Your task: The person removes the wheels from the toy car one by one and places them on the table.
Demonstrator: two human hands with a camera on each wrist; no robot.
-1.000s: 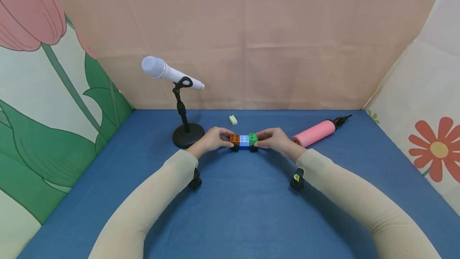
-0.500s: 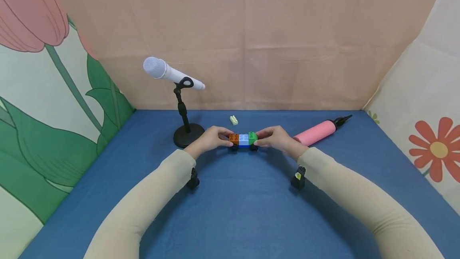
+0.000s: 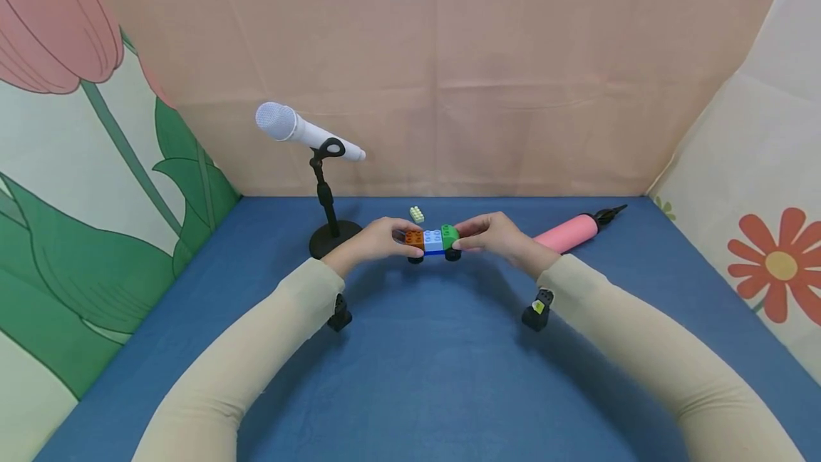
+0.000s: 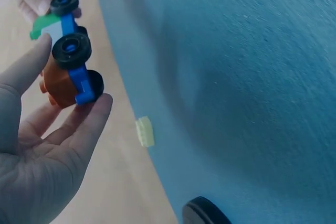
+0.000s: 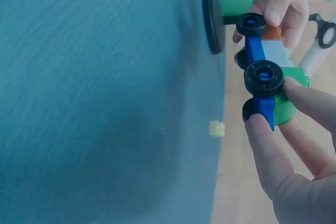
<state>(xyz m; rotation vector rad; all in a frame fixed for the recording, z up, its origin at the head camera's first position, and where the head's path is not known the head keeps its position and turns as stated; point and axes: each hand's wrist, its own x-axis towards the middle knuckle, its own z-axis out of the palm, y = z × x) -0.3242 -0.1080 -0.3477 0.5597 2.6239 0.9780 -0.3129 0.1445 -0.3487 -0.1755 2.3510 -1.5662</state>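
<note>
Between both hands is a toy building-block car (image 3: pixel 432 242), with orange, light blue and green studded blocks on a blue base with black wheels. My left hand (image 3: pixel 378 239) grips its orange end between thumb and fingers. At the green end, my right hand (image 3: pixel 497 237) pinches it in the same way. Both wrist views show the car's blue base (image 4: pixel 81 82) and black wheels (image 5: pixel 264 78) raised off the table. A pale yellow-green studded block (image 3: pixel 417 214) lies on the table just beyond the car.
A white microphone (image 3: pixel 308 132) rests in a black stand whose round base (image 3: pixel 330 237) is near my left hand. Beyond my right hand lies a pink hand pump (image 3: pixel 567 232) with a black nozzle. A blue cloth (image 3: pixel 442 362) covers the table, and a beige backdrop (image 3: pixel 513 77) hangs behind.
Both hands have lifted the toy car slightly off the table. It stood on its wheels in the earlier frames. The loose block, microphone and pump have stayed in place.
</note>
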